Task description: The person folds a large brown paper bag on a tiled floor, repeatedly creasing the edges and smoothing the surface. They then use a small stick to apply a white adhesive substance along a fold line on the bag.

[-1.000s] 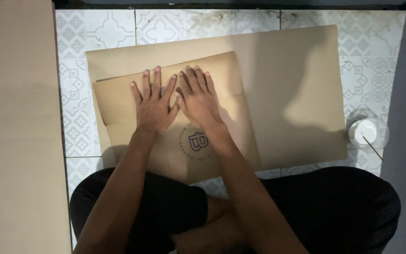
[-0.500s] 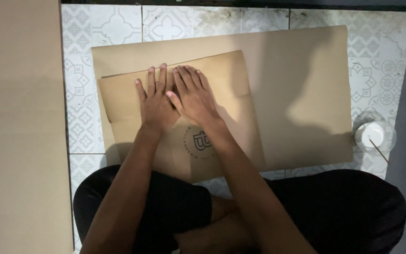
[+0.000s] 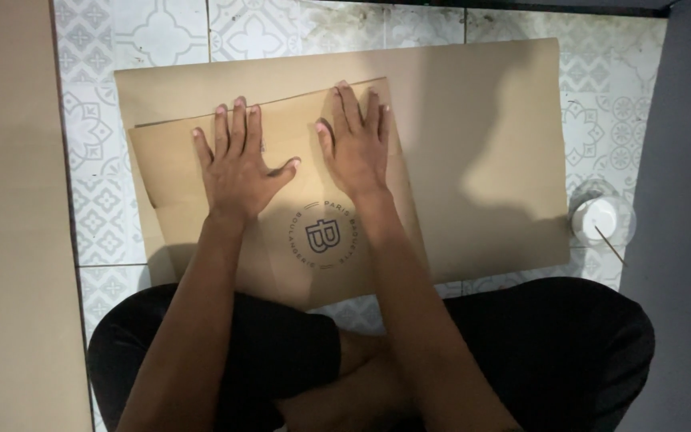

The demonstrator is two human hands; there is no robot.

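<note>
A large sheet of brown paper (image 3: 481, 144) lies flat on the tiled floor. Its near left part is folded over into a flap (image 3: 169, 168) that bears a round printed emblem (image 3: 323, 234). My left hand (image 3: 237, 164) presses flat on the flap's left half, fingers spread and pointing away from me. My right hand (image 3: 356, 140) presses flat on the flap's right half, its fingertips at the flap's far edge. Neither hand grips anything. My crossed legs in dark shorts fill the bottom of the view.
The floor has white patterned tiles (image 3: 97, 192). A tan board or panel (image 3: 9, 224) runs along the left side. A small clear cup with a white lid (image 3: 601, 220) stands at the paper's right edge. A dark grey surface (image 3: 689, 200) lies at the far right.
Both hands were side by side at the middle of the flap; they have slid apart, the left hand leftwards and the right hand rightwards, still pressed flat on the paper.
</note>
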